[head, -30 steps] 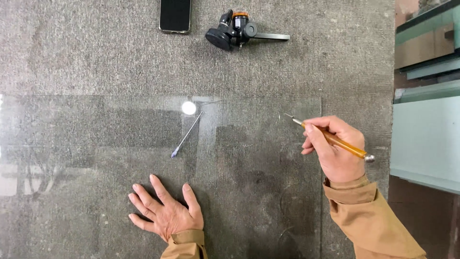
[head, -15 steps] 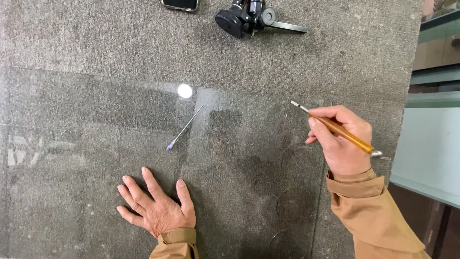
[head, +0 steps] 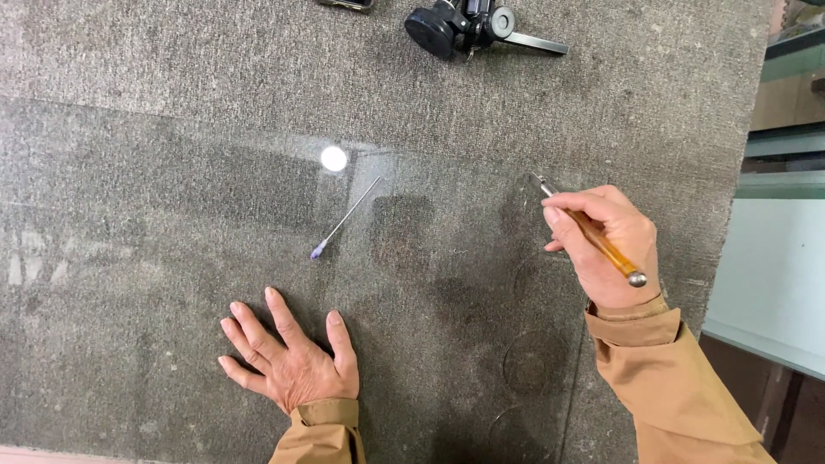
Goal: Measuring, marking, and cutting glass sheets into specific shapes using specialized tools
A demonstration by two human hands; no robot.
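Lower now, the right hand (head: 606, 249) pinches a glass cutter (head: 593, 234); left hand (head: 288, 361) lies spread flat.

A single head-worn camera looks almost straight down from close above the grey desk (head: 129, 69). The person's own hands enter from the lower edge of the frame, and a black camera mount (head: 464, 24) sits at the top centre.

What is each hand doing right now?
Left hand: open, flat on the glass sheet, holding nothing.
Right hand: closed around a wooden-handled tool.
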